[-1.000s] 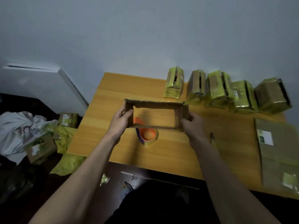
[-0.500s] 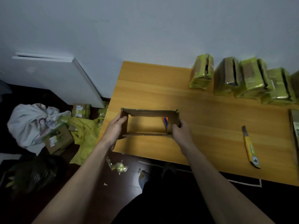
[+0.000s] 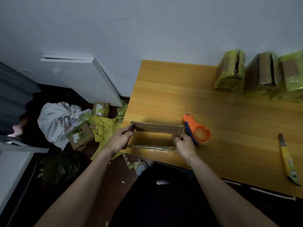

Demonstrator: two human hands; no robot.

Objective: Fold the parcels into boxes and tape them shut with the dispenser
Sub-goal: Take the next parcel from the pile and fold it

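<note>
An open brown cardboard box (image 3: 157, 127), a rectangular sleeve with the tabletop visible through it, sits at the near left corner of the wooden table (image 3: 172, 89). My left hand (image 3: 120, 140) grips its left end, and my right hand (image 3: 185, 145) grips its right end. The orange tape dispenser (image 3: 197, 131) lies on the table just right of the box, beside my right hand. Three taped boxes wrapped in yellow-green tape (image 3: 231, 71) (image 3: 262, 72) (image 3: 291, 76) stand along the far right of the table.
A yellow utility knife (image 3: 287, 161) lies near the table's right front edge. On the floor to the left lie a white bag (image 3: 57, 118), small cardboard parcels (image 3: 80, 136) and yellow-green wrapping scraps (image 3: 105, 126). A white panel (image 3: 78, 74) leans against the wall.
My hands have carried the box from over the dispenser to the table's near left corner. The view has swung left, and the dispenser now shows uncovered to the right of the box.
</note>
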